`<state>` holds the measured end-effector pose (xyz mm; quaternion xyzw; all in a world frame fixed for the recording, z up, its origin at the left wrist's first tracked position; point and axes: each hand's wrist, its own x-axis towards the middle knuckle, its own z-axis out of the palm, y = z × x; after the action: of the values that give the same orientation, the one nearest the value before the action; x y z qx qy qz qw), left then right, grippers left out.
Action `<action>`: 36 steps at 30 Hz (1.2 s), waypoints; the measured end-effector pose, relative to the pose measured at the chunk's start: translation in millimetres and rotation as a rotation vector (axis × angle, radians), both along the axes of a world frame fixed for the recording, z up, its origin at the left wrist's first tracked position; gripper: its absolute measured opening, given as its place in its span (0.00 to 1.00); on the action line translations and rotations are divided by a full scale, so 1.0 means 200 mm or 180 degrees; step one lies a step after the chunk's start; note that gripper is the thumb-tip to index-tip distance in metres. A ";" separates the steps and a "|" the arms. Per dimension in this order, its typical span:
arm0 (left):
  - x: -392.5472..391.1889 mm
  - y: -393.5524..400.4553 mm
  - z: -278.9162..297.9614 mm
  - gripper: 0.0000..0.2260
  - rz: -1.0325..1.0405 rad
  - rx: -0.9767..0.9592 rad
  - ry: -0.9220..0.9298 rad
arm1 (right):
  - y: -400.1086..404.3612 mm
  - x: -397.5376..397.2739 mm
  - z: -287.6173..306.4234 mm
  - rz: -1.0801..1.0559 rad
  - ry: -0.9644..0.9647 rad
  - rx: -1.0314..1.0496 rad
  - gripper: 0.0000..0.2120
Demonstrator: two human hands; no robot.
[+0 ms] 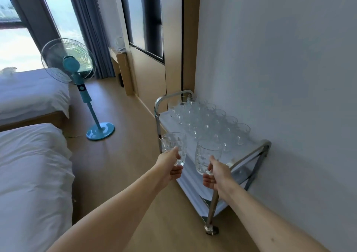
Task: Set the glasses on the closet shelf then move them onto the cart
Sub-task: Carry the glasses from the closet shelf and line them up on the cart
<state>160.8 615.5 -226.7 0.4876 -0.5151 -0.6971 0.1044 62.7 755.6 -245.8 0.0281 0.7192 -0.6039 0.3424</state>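
I hold one clear patterned stemmed glass in each hand. My left hand (172,167) grips the left glass (172,144) near its base, just off the cart's near-left edge. My right hand (216,176) grips the right glass (207,154) over the near end of the cart's top shelf. The metal-framed cart (249,154) stands against the white wall. Its white top shelf carries several matching glasses (208,120) in rows toward the far end and the wall side. The closet shelf is not in view.
A teal standing fan (77,72) stands on the wooden floor to the left of the cart. Two white beds (32,164) lie at the far left. A wooden wall panel with dark glass (146,58) rises behind the cart. The cart has a lower shelf (195,186).
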 end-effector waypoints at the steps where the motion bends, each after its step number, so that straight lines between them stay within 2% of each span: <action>1: -0.05 -0.02 -0.03 0.15 -0.0002 -0.0021 -0.0033 | -0.02 -0.03 -0.01 -0.0023 -0.0004 -0.0007 0.19; 9: -0.44 -0.16 -0.21 0.17 -0.0114 0.0110 -0.0318 | -0.19 -0.35 -0.20 -0.0140 -0.0225 0.0003 0.19; 19: -0.77 -0.28 -0.38 0.18 -0.0334 0.0237 -0.0491 | -0.28 -0.57 -0.39 -0.0417 -0.0596 0.0008 0.18; 28: -0.93 -0.39 -0.53 0.18 -0.0716 0.0606 -0.0399 | -0.40 -0.62 -0.55 -0.0810 -0.0990 0.0056 0.16; 36: -1.05 -0.53 -0.64 0.18 -0.1257 0.0638 -0.0381 | -0.52 -0.61 -0.63 -0.1203 -0.1006 0.0022 0.15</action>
<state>-48.5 508.7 -354.0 0.4258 -0.5340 -0.7215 -0.1138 -58.4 651.8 -371.5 0.2574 0.6408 -0.6428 0.3316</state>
